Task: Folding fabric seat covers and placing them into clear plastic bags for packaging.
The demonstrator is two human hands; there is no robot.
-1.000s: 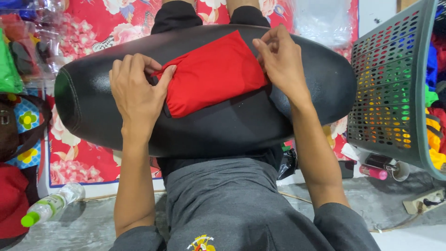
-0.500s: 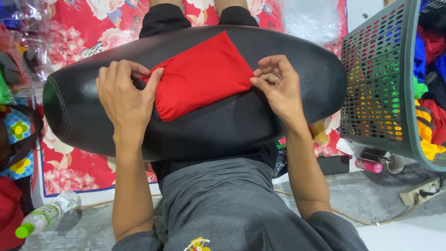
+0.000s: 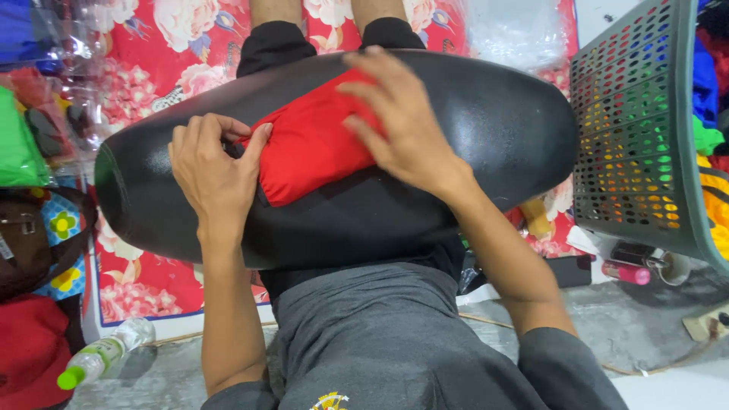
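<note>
Both hands are down on the red cloth [image 3: 307, 156], which lies folded on the black oval cushion [image 3: 486, 125] across my lap. My left hand [image 3: 215, 175] sits at the cloth's left edge with the fingers curled and the thumb laid along the fabric; it looks to be pinching that edge, though the fingertips are tucked under and I cannot tell how much cloth they have. My right hand [image 3: 399, 125] is spread flat, palm down, fingers loose and apart, covering the cloth's upper right part and pressing it against the cushion. It grips nothing.

To do this fold well, I judge the left hand should keep the edge pinned so the layers do not creep, while the flat right hand smooths toward the free side with even pressure. The cushion is rounded and glossy, so the cloth could slide; pressing straight down rather than pushing hard sideways should keep it square. Corners want lining up before the crease is set.

Beside my right arm stands a green perforated basket [image 3: 645, 114] with bright clothes inside. Beneath everything lies a red flowered mat [image 3: 152, 45], and a plastic bottle with a green cap [image 3: 102, 357] rests on the floor near my left elbow.
</note>
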